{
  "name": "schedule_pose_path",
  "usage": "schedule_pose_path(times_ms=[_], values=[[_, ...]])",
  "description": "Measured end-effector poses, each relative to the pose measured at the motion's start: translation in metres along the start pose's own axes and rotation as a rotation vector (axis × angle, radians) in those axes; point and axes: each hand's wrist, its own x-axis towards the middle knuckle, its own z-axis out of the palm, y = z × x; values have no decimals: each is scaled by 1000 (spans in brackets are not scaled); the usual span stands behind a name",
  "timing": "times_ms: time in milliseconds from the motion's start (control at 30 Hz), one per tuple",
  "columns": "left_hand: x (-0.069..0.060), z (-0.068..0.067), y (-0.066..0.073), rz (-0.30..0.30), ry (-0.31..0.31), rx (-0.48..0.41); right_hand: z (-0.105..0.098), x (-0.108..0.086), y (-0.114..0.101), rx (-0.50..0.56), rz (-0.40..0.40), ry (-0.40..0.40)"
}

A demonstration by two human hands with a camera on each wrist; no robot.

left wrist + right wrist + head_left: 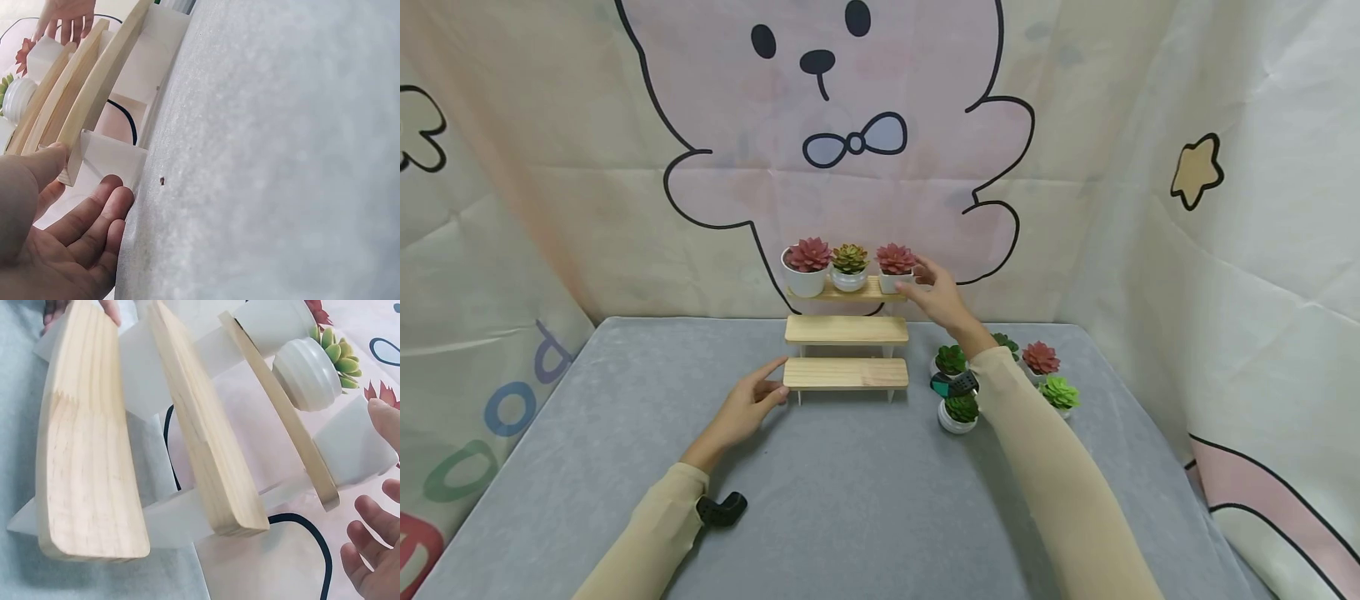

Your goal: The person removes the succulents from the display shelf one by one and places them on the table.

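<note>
A three-tier wooden stand (846, 375) with whitish supports stands on the cloth-covered table. My left hand (747, 406) holds the left end of its lowest board, thumb and index finger at the board; the other fingers curve loosely beside the support (103, 159). Three potted succulents stand along the top board: a red one (807, 267) at left, a yellow-green one (850, 268) in the middle, and another red one (896, 268) at right. Beside this right pot is my right hand (938, 296), its thumb at the pot and its fingers loosely spread.
Several more potted succulents, including a green one (959, 410), a red one (1041, 358) and a light green one (1059, 393), stand to the right, partly behind my right forearm. Behind the grey table (842, 492) hangs a patterned curtain (1097, 208).
</note>
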Motion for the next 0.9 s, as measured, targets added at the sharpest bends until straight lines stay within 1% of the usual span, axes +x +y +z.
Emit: schedule_pose_path(times_ms=[133, 267, 367, 600, 900], values=[[0, 0, 3, 0, -4, -19, 0, 3, -4, 38, 20, 1], [-1, -1, 7, -5, -8, -32, 0, 6, -6, 62, 7, -9], [-1, -1, 7, -15, -6, -28, 1, 7, -6, 66, -1, -10], [0, 0, 2, -20, 0, 7, 1, 9, -5, 53, -21, -14], [0, 1, 3, -24, -7, -2, 0, 11, -4, 52, -29, -37]])
